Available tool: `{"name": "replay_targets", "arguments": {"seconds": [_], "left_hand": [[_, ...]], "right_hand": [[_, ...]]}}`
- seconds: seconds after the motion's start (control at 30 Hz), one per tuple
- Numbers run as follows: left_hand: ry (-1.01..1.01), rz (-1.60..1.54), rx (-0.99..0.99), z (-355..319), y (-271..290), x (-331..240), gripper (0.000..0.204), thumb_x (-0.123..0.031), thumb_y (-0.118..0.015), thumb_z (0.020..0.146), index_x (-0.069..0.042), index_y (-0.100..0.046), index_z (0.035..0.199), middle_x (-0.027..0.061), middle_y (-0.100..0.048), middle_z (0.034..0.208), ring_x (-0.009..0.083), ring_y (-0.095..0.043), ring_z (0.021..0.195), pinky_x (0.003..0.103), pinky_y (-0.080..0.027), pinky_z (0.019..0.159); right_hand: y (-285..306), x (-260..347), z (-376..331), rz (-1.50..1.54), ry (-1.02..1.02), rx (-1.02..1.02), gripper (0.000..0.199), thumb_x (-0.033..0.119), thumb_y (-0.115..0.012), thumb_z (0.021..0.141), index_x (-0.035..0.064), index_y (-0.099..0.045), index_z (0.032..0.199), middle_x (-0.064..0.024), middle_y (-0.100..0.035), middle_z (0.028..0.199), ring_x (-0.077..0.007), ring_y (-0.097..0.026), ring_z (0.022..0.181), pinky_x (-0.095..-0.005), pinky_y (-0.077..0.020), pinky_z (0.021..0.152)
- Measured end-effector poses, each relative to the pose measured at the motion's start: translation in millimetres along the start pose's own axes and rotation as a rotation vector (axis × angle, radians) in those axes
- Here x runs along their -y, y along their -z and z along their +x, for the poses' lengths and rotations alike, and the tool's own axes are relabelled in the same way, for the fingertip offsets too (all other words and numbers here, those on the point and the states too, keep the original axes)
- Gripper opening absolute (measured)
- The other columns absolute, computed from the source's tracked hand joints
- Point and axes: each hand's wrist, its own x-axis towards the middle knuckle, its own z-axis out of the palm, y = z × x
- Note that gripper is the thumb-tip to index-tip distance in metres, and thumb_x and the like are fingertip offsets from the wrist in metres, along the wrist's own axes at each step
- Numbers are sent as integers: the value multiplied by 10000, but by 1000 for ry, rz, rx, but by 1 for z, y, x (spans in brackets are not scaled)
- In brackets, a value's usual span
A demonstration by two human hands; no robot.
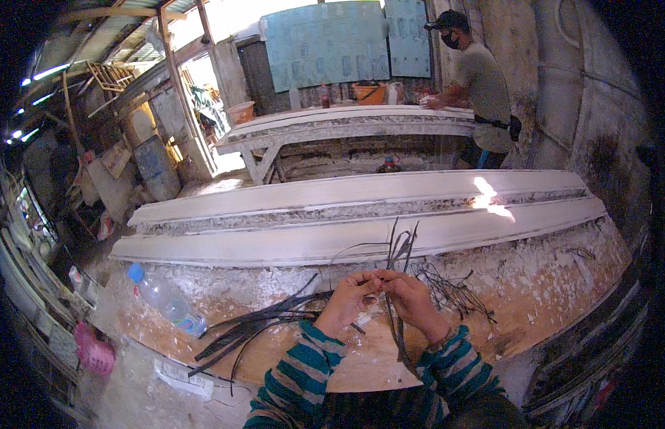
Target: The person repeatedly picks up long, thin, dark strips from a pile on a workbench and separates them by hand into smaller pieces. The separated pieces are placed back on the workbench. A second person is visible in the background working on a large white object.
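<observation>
My left hand (351,303) and my right hand (415,302) meet above the near edge of the table. Both have thumbs and fingertips pinched together on thin black strips (399,247). Loops and ends of these strips rise beyond my fingers, and longer lengths hang down below my right hand. Left of my left hand lies a bundle of flat black strips (264,322) on the wood. A loose tangle of thin black strands (457,294) spreads to the right of my right hand. The exact spot where my fingertips grip is partly hidden.
Two long white moldings (275,239) lie across the table (532,314), just past my hands. A plastic bottle with a blue cap (164,299) lies at left. Behind, a person (482,86) works at another white-crusted bench (332,129). A pink container (93,349) is at lower left.
</observation>
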Motion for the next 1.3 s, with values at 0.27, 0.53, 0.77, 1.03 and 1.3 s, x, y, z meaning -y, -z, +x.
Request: {"name": "replay_targets", "arguments": {"seconds": [0.27, 0.53, 0.77, 1.03, 1.3], "left_hand": [[-46, 58, 45, -1, 6, -4, 169, -105, -649, 772, -77, -565, 915, -6, -582, 814, 95, -557, 713, 227, -470, 601], [-236, 141, -82, -2, -5, -2, 198, -17, -630, 761, -51, -527, 927, 28, -563, 832, 119, -568, 746, 251, -499, 609], [-513, 596, -151, -8, -15, -2, 151, -12, -606, 779, -37, -542, 913, 25, -560, 816, 94, -546, 760, 248, -501, 629], [-621, 685, -141, -13, -19, 0, 136, -35, -615, 784, -32, -538, 896, 22, -566, 814, 85, -539, 760, 225, -471, 656], [-581, 424, -44, -6, -19, 2, 323, -45, -609, 798, -58, -367, 1011, 53, -573, 811, 111, -555, 740, 232, -480, 610]], "right_hand": [[-2, -1, 0, -14, -2, -66, 151, -63, -559, 723, 23, -540, 845, -147, -590, 871, -299, -597, 783, -339, -485, 655], [-1, -3, -1, -84, -11, -76, 155, -74, -567, 717, 20, -551, 840, -136, -592, 841, -289, -598, 774, -327, -482, 652], [-11, -7, -7, 68, -243, -149, 70, 0, -578, 783, 20, -560, 848, -72, -599, 759, -174, -580, 714, -282, -467, 641], [-12, -9, -3, 804, -622, -179, 74, 104, -597, 813, 44, -556, 819, -16, -580, 736, -79, -516, 669, -212, -409, 613], [-14, -12, -3, 841, -576, -354, 96, 103, -636, 781, 51, -570, 826, -7, -578, 788, -83, -527, 721, -237, -415, 674]]}}
